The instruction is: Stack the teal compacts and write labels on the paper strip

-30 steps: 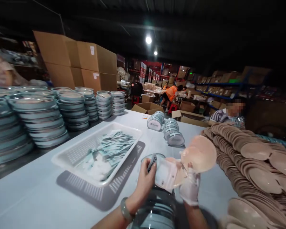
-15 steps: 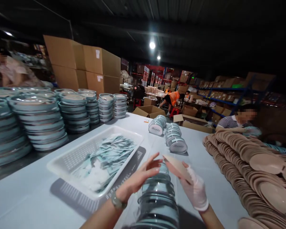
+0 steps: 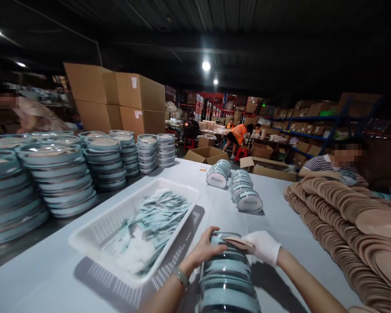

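Just right of a white perforated basket (image 3: 114, 222), a worker's white-gloved right hand (image 3: 263, 248) grips a beige disc (image 3: 236, 242) over the far end of a row of round teal cases (image 3: 228, 284). The ungloved left hand (image 3: 203, 250) curves there, fingers parted. More beige discs (image 3: 332, 234) lie well right of the basket.

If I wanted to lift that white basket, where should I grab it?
Likely under the basket's rim, midway along both long sides, with one hand coming in from each side. The perforated walls appear to slope outward to it, and the packets lie inside, so the edge looks free to hold.
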Demonstrator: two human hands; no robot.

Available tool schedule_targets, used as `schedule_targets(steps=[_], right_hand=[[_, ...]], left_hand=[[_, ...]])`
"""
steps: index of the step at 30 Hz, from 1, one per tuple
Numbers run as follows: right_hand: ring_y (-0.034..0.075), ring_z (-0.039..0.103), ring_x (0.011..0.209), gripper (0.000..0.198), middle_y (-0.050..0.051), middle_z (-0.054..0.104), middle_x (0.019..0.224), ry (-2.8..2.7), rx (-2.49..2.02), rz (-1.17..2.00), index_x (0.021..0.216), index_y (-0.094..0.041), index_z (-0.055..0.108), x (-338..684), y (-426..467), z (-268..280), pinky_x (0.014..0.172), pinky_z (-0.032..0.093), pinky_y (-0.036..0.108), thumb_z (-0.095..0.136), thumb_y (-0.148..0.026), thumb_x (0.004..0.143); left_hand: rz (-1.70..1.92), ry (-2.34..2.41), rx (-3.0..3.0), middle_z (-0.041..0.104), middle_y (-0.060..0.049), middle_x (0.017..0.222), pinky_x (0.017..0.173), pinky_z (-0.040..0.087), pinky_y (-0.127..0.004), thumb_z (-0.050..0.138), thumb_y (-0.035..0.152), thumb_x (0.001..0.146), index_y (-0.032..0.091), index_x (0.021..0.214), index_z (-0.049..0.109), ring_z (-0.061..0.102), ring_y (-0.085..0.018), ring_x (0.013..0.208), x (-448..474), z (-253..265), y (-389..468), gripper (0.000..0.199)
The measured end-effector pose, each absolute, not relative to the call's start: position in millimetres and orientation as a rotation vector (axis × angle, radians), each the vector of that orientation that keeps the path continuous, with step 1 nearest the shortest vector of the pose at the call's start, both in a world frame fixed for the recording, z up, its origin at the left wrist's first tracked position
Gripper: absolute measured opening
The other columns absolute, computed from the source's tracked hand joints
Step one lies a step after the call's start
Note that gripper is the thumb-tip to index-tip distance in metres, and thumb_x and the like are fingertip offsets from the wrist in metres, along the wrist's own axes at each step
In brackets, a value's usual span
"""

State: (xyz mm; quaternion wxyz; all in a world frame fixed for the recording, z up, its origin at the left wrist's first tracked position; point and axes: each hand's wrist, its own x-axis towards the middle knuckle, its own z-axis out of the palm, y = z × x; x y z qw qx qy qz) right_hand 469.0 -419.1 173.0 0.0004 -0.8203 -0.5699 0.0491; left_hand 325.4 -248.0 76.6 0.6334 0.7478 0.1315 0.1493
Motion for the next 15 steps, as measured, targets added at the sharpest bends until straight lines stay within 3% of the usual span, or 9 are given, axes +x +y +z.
schedule_targets(steps=[2, 4, 8, 12, 15], right_hand=[[0.03, 0.073, 0.083, 0.023, 0.016, 0.077, 0.084, -1.846, -2.707, 0.16, 0.081, -0.018, 0.079, 464.5, -410.2, 171.9, 0.075, 0.053, 0.033, 0.062, -0.03, 0.089], [0.034, 0.073, 0.09, 0.024, 0.021, 0.076, 0.092, -1.86, -2.776, 0.155, 0.088, -0.015, 0.079, 458.6, -402.9, 169.8, 0.079, 0.053, 0.038, 0.058, -0.026, 0.092], [0.027, 0.074, 0.093, 0.025, 0.013, 0.077, 0.101, -1.878, -2.692, 0.251, 0.113, -0.022, 0.074, 450.0, -410.9, 166.8, 0.077, 0.054, 0.031, 0.056, -0.026, 0.095], [0.027, 0.073, 0.086, 0.013, 0.013, 0.076, 0.088, -1.635, -2.759, 0.214, 0.09, -0.014, 0.076, 437.5, -430.2, 155.1, 0.08, 0.056, 0.04, 0.063, -0.015, 0.091], [0.021, 0.071, 0.088, 0.016, 0.007, 0.074, 0.09, -1.349, -2.735, 0.115, 0.089, -0.014, 0.073, 426.0, -446.2, 144.2, 0.086, 0.057, 0.039, 0.065, -0.026, 0.095]], left_hand=[[0.346, 0.294, 1.733, 0.057, -0.011, 0.131, 0.111, 0.037, -0.039, 0.081, 0.041, 0.066, 0.02, 0.129, 0.055, 0.049, -0.03, 0.128, 328.3, 71.8, -251.6, 0.071], [0.345, 0.287, 1.752, 0.055, -0.012, 0.133, 0.114, 0.033, -0.04, 0.08, 0.043, 0.067, 0.02, 0.13, 0.055, 0.046, -0.031, 0.13, 328.6, 67.6, -254.3, 0.072], [0.323, 0.281, 1.788, 0.057, -0.012, 0.133, 0.112, 0.035, -0.04, 0.076, 0.049, 0.072, 0.018, 0.132, 0.052, 0.048, -0.031, 0.13, 325.9, 65.3, -253.6, 0.071], [0.259, 0.255, 1.832, 0.062, -0.01, 0.126, 0.107, 0.041, -0.038, 0.074, 0.055, 0.072, 0.019, 0.124, 0.056, 0.056, -0.03, 0.123, 326.9, 68.3, -257.2, 0.066], [0.201, 0.224, 1.862, 0.062, -0.012, 0.127, 0.108, 0.042, -0.041, 0.069, 0.062, 0.071, 0.019, 0.122, 0.054, 0.056, -0.032, 0.123, 325.1, 68.8, -265.0, 0.068]])
